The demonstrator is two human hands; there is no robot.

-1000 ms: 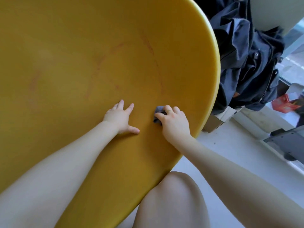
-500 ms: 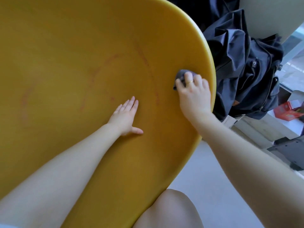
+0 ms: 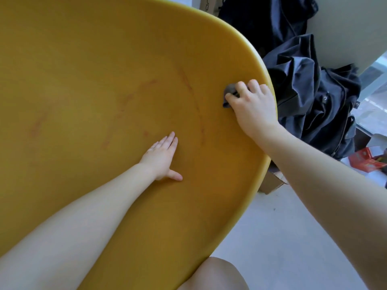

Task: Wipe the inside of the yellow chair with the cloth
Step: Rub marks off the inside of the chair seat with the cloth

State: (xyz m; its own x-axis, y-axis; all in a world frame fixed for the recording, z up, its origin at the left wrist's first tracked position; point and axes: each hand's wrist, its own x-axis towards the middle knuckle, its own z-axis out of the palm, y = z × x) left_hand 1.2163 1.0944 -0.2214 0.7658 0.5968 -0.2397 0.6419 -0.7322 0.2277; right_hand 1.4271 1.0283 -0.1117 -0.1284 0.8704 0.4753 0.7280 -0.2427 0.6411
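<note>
Swept up and outward since a second ago: right hand [image 3: 254, 107] bunched around the cloth [image 3: 230, 92], pressing it inside the chair [image 3: 104, 59] beside the rim. Left hand [image 3: 162, 155] flat, fingers open, likely bracing. Reddish streaks [image 3: 146, 84] unwiped.

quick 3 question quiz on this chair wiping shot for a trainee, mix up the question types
1. True or false: the right hand presses the grey cloth against the yellow chair close to its rim.
2. What is the left hand doing?
A. lying flat and open on the chair's inner surface
B. gripping the rim
C. holding a second cloth
3. Fill in: faint ______ streaks mark the chair's inner surface.

Key:
1. true
2. A
3. reddish
</note>
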